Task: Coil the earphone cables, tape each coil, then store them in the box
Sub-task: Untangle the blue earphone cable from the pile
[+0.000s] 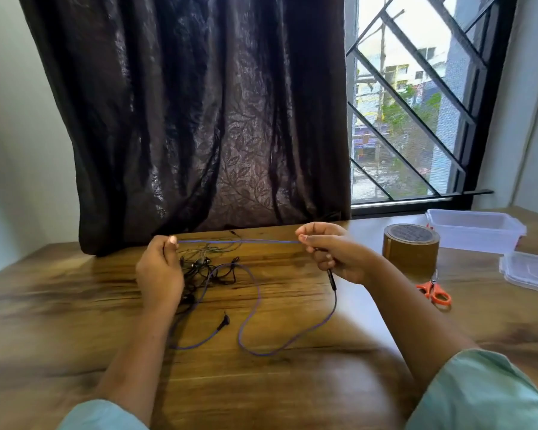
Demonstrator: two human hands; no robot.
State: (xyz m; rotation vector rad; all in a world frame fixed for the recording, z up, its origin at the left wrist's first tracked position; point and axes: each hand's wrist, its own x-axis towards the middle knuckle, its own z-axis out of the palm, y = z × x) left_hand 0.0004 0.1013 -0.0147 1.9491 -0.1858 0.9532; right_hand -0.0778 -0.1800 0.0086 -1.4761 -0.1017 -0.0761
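Observation:
A purple earphone cable (255,308) runs taut between my two hands above the wooden table (75,290). My left hand (159,271) pinches one end of the taut stretch, and my right hand (333,252) pinches the other. The cable's black inline remote (332,279) hangs below my right hand, and the slack loops on the table down to a black jack plug (223,321). A tangle of dark earphone cables (208,265) lies beside and behind my left hand. The clear plastic box (475,232) stands open at the right.
A brown tape roll (410,248) stands right of my right hand. Orange-handled scissors (434,291) lie in front of it. The box's clear lid (528,270) rests at the far right edge. A dark curtain (199,119) hangs behind the table, beside a barred window (416,103).

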